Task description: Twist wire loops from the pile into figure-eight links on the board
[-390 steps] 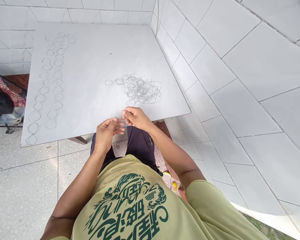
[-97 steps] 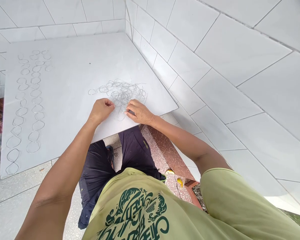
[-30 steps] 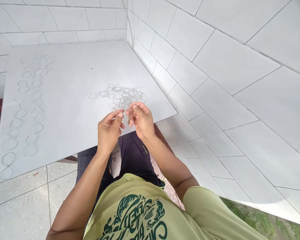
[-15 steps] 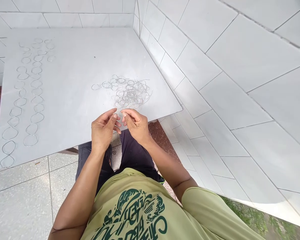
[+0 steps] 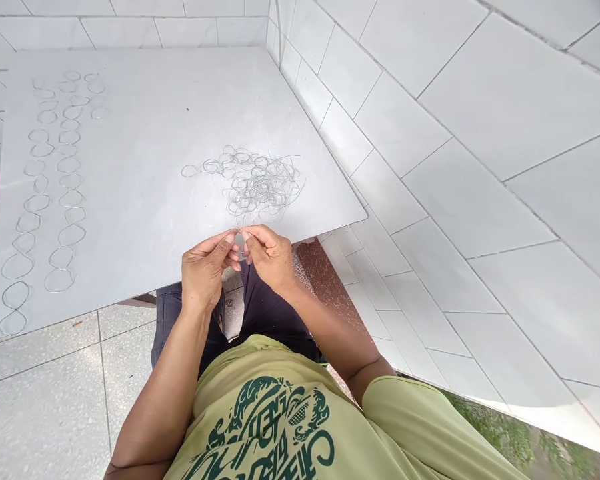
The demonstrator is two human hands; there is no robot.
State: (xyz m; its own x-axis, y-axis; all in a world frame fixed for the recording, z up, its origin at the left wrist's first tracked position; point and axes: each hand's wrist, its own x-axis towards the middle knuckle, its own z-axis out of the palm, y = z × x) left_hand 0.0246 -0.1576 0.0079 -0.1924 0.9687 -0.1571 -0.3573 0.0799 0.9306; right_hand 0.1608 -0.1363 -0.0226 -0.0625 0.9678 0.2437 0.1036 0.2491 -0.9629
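Observation:
My left hand (image 5: 206, 267) and my right hand (image 5: 269, 259) meet at the near edge of the white table, fingertips almost touching. Both pinch a thin piece of wire (image 5: 237, 231), of which only a little shows between the fingers. Just beyond my hands lies a tangled heap of thin wire (image 5: 263, 187) bent into loops, with a few loops trailing off to its left. Whether the held wire is joined to the heap I cannot tell.
On the left of the white table (image 5: 140, 133) lie figure-eight wire pieces (image 5: 71, 181) in long columns. A tiled wall (image 5: 430, 200) rises along the right side and the back. A reddish-brown slab (image 5: 325, 280) sits below the table's right corner.
My fingertips have come closer together and now pinch at one spot, where the thumbs and forefingers were slightly apart before. The heap and columns of wire stay as they were.

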